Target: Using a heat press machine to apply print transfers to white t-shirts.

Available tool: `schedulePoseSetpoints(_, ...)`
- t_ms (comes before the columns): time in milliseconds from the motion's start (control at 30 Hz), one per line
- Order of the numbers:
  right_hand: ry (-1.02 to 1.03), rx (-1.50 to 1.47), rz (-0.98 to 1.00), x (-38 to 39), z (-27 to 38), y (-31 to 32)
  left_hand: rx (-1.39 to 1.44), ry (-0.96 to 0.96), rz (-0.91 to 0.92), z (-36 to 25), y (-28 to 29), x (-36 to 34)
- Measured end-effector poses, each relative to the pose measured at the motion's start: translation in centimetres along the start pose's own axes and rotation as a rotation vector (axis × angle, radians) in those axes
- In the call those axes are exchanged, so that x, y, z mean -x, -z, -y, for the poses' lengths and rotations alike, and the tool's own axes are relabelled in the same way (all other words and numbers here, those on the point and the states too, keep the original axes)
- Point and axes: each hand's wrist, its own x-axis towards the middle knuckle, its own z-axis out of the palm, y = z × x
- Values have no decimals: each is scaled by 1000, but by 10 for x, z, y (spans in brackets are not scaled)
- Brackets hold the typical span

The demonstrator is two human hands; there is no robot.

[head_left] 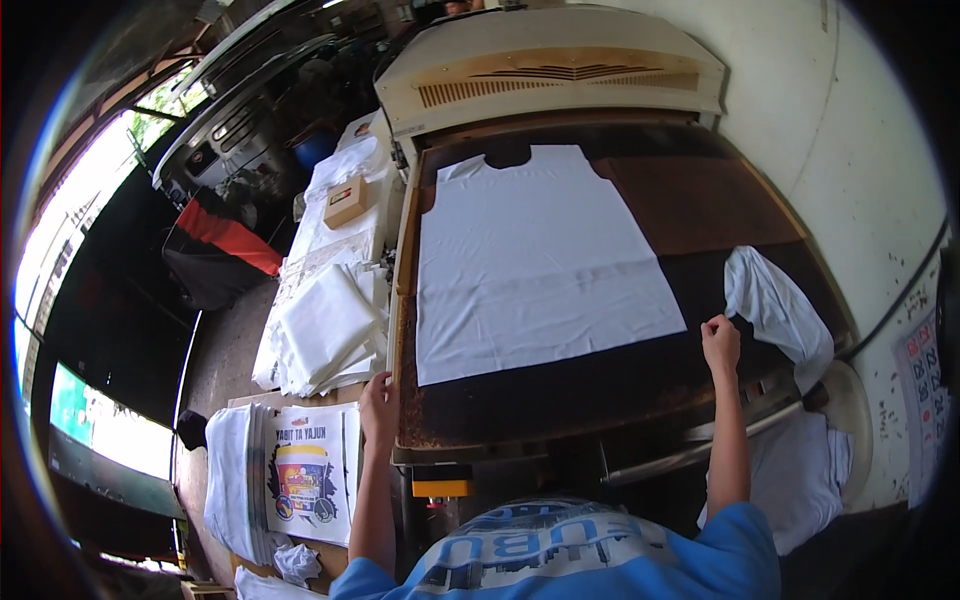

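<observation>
A white sleeveless shirt panel (540,250) lies spread flat on the dark bed (480,410) of a large heat press, its neck cutout at the far end. My left hand (378,405) is by the bed's left front corner, fingers loosely extended, beside a stack of printed sheets (310,475) with a colourful vehicle picture. Over the bed's right part my right hand (720,340) is closed. Its fingertips meet the left edge of a crumpled white cloth (778,305); whether they grip it is hidden. That cloth hangs over the bed's right edge.
The press's cream hood (550,75) stands behind the bed. Along the left, a table holds folded white fabric (325,320) and a small cardboard box (345,202). Below the bed's right front are a metal bar (690,450) and more pale cloth (785,475). A wall closes the right side.
</observation>
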Motion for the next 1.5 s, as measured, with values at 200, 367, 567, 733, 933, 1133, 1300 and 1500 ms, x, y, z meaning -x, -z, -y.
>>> schedulePoseSetpoints(200,-17,-65,-114,62,-63,48,160,111,-5,-4,42,51)
schedulePoseSetpoints(367,-11,-76,-73,114,-63,82,319,17,57,-43,27,58)
schedulePoseSetpoints(567,-74,25,-29,150,-68,142,655,-21,373,-140,-34,114)
schedulePoseSetpoints(733,-130,84,-133,134,-148,159,680,-82,536,-188,-50,163)
schedulePoseSetpoints(933,-268,-177,-307,72,-261,149,780,167,891,-251,-81,210)
schedulePoseSetpoints(1133,-193,-174,-261,3,-335,119,789,49,1066,-393,-182,230)
schedulePoseSetpoints(1300,-88,-109,-155,-33,-341,98,510,-399,845,-498,-283,241)
schedulePoseSetpoints(1500,97,-106,-199,-51,-345,92,195,-678,618,-566,-381,242)
